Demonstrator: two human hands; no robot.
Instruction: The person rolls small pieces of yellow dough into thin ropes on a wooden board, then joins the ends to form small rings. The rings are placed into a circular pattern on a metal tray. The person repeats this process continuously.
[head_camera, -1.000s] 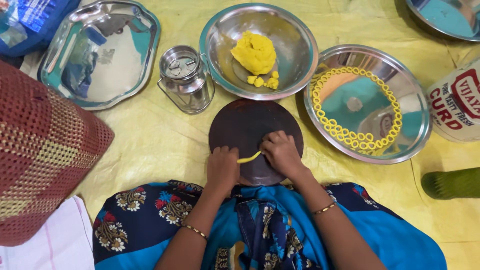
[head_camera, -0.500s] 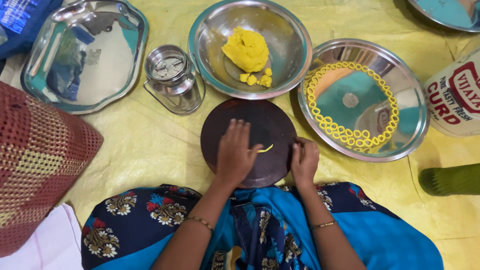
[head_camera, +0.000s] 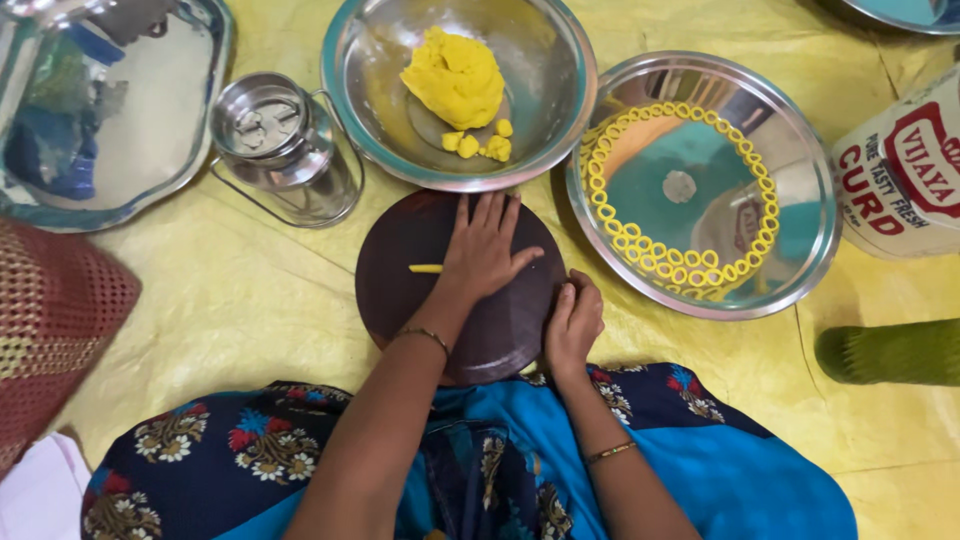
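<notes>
My left hand (head_camera: 483, 255) lies flat, fingers spread, on a dark round board (head_camera: 400, 290) and presses on a thin yellow dough strand (head_camera: 424, 268) whose end sticks out to the left of the palm. My right hand (head_camera: 574, 322) rests with curled fingers on the board's right rim. Just beyond the board, a steel bowl (head_camera: 550, 120) holds a yellow dough lump (head_camera: 455, 75) and a few small bits. The steel plate (head_camera: 800, 200) to the right carries several small dough rings (head_camera: 660, 262) laid along its rim.
A small lidded steel can (head_camera: 275, 145) stands left of the bowl, with a steel tray (head_camera: 150, 130) beyond it. A white tub (head_camera: 900, 170) is at the right edge, a green object (head_camera: 890, 352) below it, and a red woven bag (head_camera: 55, 320) at the left. Yellow sheet (head_camera: 230, 300) covers the floor.
My left hand has slid forward across the board and flattened over the strand. My right hand let go of the strand and moved to the board's right rim.
</notes>
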